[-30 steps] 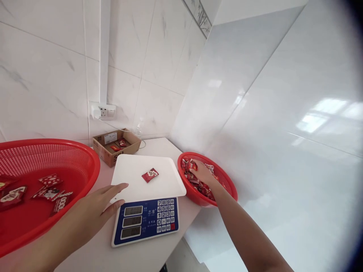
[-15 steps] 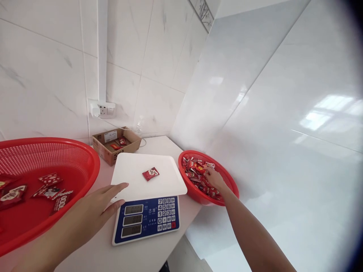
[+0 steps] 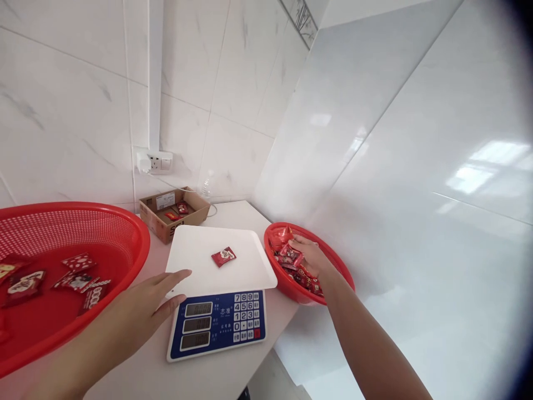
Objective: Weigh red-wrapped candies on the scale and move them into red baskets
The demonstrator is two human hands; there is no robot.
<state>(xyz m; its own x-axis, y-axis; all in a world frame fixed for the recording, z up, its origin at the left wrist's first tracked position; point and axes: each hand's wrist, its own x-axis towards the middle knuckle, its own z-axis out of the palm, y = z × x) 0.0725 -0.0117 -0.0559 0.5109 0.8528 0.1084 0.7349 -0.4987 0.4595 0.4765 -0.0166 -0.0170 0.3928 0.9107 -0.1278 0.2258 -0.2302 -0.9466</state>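
My left hand is open, thumb and fingers apart, at the left edge of the white pan of a digital scale. On that pan lies one dark red candy packet with white lettering. My right hand reaches into the right red basket, its fingers closed on a red candy packet among the heap. Its palm and some fingertips are hidden, so how many packets it grips cannot be made out. Another bright red packet lies just left of the fingertips.
A large red perforated basket with several packets stands at the left. Behind the scale is a cardboard box with a few packets, beside a clear plastic bottle. A plugged wall socket and tiled walls border the white table.
My right hand has shifted slightly among the candies, and packets by its fingertips have moved. My left hand stays by the pan. The whole view has slid slightly.
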